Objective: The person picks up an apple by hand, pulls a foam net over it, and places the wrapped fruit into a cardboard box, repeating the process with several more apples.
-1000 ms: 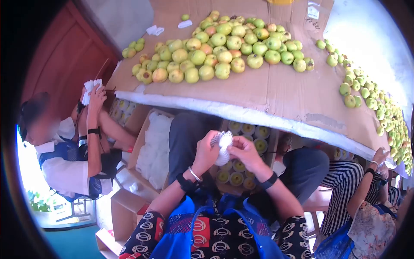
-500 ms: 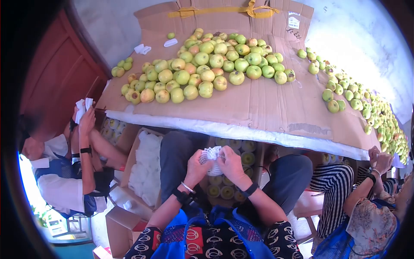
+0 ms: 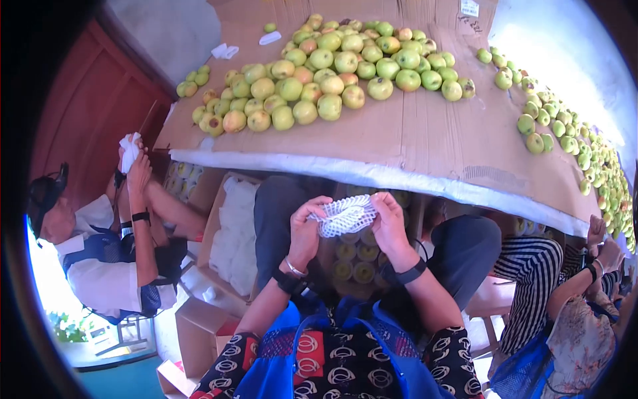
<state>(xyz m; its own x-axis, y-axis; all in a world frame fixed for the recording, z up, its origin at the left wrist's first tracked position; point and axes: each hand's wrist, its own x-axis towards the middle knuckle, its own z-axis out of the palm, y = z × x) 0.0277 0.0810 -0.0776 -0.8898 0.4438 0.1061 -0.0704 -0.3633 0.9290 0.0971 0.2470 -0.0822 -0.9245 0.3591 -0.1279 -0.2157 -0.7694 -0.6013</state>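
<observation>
A white foam net [image 3: 347,216] is stretched sideways between my two hands, above my lap. My left hand [image 3: 307,229] pinches its left end, and my right hand [image 3: 390,226] pinches its right end. Beneath the net, between my knees, a box holds wrapped apples [image 3: 345,253] in rows. Beyond my hands, a large pile of green and yellowish apples [image 3: 321,58] lies on the cardboard-covered table [image 3: 425,139].
To the left, an open box holds white foam nets [image 3: 234,233]; a co-worker [image 3: 100,233] there handles white material. Another co-worker [image 3: 578,326] sits at the right. More apples [image 3: 571,133] lie along the table's right side. An open carton [image 3: 199,332] stands lower left.
My hands have moved apart and slightly up, and the bunched net is now stretched wider. The whole view has shifted, with the table sitting higher in the frame.
</observation>
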